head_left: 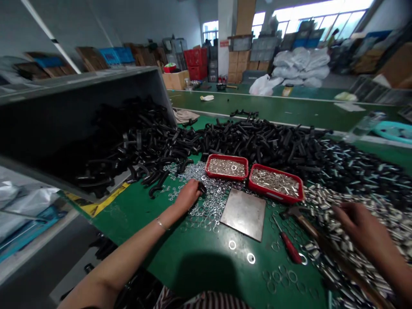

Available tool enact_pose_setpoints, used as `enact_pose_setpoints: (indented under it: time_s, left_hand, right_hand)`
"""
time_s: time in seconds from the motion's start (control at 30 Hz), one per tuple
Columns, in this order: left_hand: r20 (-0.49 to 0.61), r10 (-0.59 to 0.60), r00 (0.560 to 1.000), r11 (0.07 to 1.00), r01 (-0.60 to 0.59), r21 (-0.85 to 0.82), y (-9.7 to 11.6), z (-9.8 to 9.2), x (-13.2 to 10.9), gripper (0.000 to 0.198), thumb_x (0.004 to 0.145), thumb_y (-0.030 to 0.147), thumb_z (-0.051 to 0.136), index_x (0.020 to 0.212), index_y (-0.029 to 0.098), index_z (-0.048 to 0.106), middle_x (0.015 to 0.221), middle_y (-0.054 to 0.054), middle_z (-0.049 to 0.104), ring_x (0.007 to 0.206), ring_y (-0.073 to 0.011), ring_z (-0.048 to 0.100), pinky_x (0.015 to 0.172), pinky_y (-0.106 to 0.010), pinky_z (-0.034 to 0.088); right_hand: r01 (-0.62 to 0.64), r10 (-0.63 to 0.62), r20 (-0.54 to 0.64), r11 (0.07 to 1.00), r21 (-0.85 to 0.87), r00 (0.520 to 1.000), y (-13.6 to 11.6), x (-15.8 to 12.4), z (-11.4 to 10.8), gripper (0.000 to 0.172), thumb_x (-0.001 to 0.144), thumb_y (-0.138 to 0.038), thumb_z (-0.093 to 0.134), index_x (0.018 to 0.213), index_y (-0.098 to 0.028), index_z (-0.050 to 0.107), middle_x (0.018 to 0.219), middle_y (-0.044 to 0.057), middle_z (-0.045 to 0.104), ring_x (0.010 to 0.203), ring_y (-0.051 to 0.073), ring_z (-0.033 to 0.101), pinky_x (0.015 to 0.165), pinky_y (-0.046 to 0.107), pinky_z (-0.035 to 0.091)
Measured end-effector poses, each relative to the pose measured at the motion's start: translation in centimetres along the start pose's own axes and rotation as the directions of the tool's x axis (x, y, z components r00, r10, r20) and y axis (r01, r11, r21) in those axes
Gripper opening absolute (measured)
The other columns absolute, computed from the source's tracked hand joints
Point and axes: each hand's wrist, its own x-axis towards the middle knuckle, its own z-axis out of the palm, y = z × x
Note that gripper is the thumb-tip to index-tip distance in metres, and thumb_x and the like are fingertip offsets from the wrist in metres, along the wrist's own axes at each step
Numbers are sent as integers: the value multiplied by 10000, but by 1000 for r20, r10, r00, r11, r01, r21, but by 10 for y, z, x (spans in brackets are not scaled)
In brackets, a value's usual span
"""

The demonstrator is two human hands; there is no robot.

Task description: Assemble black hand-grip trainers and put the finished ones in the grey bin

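My left hand (187, 195) is closed around a small black curved part (201, 187), whose end shows past the fingers. Beneath and around it spread many small metal washers (206, 208). At the right, my right hand (360, 223) reaches over a heap of shiny metal cylinders (383, 214), its thumb and fingers drawn together; whatever is between them is hidden. A hammer (318, 238) with a wooden handle lies just left of that hand, beside a red-handled screwdriver (290, 246). A square metal plate (244, 213) lies flat between my hands.
Two red trays (227, 176) (276, 198) of small metal pieces stand behind the plate. A grey bin (154, 79) tipped on its side spills black curved parts (257, 141) across the green table (206, 253). Larger rings (251, 258) lie near the front edge.
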Motion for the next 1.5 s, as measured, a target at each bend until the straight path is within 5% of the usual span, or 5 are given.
enact_pose_setpoints:
  time_s: [0.1,0.2,0.43,1.0,1.5]
  left_hand:
    - [-81,-215,973,924,176,-338,3,-3,3,143,869,258,557,973,161,575,876,-73,674,866,-243,657,825,-343,501]
    - [80,-230,970,630,211,-748,21,0,-2,332,843,454,616,1005,166,589,787,-30,697,808,-223,682,818,-341,514]
    - [331,-40,943,57,332,-941,98,20,-38,382,718,373,786,1021,162,684,811,-42,680,625,-123,601,642,-258,474]
    - [416,16,909,-28,417,-909,134,13,-56,279,717,279,774,948,139,701,751,-11,651,645,-114,568,620,-220,425]
    - [386,-6,922,-56,385,-921,140,29,-58,316,728,324,792,963,126,716,819,-44,682,695,-127,585,677,-242,453]
  right_hand:
    - [-87,-27,233,881,465,972,-67,-28,11,401,858,-585,563,1059,-245,635,981,109,686,797,234,640,725,383,491]
    - [-239,-126,401,629,739,907,-124,-46,51,364,840,-518,663,1025,-206,631,831,27,656,657,147,571,657,305,487]
    - [-488,-208,523,198,850,826,-168,-59,110,322,818,-419,756,981,-205,580,622,-87,469,480,65,391,464,192,351]
    - [-451,-264,502,233,862,823,-175,-71,122,280,832,-405,756,869,-209,559,635,-53,594,548,102,585,533,207,417]
    - [-569,-256,556,30,822,791,-166,-72,129,315,782,-341,815,1005,-196,648,824,19,722,728,164,709,748,321,569]
